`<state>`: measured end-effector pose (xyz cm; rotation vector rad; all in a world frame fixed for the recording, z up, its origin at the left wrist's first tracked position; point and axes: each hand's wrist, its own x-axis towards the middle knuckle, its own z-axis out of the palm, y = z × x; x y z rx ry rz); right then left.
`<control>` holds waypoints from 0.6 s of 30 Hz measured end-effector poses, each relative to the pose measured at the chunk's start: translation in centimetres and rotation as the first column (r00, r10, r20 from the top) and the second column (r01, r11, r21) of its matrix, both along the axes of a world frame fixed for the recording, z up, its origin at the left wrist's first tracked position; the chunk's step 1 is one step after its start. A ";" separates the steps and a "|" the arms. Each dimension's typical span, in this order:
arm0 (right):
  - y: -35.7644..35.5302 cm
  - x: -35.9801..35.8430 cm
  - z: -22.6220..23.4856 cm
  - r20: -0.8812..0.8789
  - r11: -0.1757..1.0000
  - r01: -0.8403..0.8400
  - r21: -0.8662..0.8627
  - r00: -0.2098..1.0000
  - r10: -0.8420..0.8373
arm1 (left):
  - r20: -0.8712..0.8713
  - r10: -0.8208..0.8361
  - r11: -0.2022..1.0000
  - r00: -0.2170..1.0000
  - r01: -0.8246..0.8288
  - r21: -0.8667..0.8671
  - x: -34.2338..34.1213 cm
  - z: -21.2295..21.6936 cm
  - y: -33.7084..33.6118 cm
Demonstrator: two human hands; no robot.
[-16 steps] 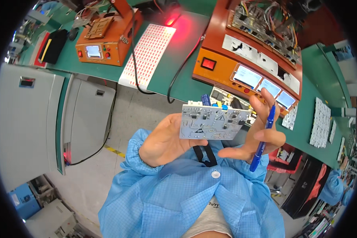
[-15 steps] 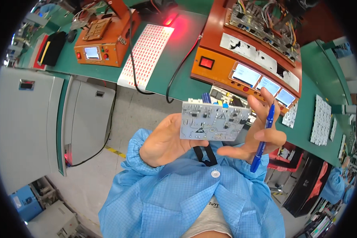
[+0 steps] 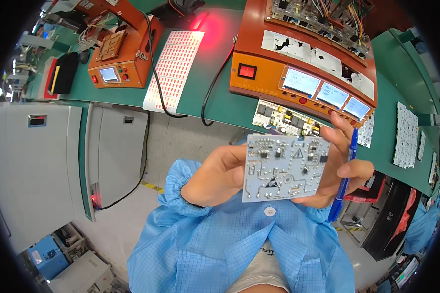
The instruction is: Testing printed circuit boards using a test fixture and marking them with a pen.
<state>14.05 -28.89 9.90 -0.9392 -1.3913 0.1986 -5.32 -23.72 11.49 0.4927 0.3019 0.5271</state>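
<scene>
Head view: the left hand (image 3: 217,178), fingers curled, grips the left edge of one pale circuit board (image 3: 286,168), which is held up in front of the chest, tilted, soldered face toward the camera. The right hand (image 3: 331,171), partly open with fingers spread, meets the board's right side and holds one blue pen (image 3: 340,198) between its fingers. On the green bench (image 3: 217,63): two orange machines (image 3: 264,83), one with three lit screens (image 3: 300,83), the other with one; one sheet of red-marked labels (image 3: 176,68).
</scene>
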 end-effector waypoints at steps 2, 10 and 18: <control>-0.1 0.5 -0.5 0.045 1.000 -0.010 0.025 0.999 0.009 | 0.020 -0.006 0.999 1.000 0.006 0.037 0.0 -0.5 -0.1; 0.2 0.7 -1.5 -0.003 0.994 0.046 0.097 0.999 -0.046 | -0.137 -0.108 0.960 0.985 0.139 0.242 0.6 0.2 0.8; 0.3 0.9 -1.3 -0.061 0.995 -0.008 0.102 0.998 0.014 | -0.046 -0.086 0.965 0.995 0.094 0.246 0.4 -0.5 0.5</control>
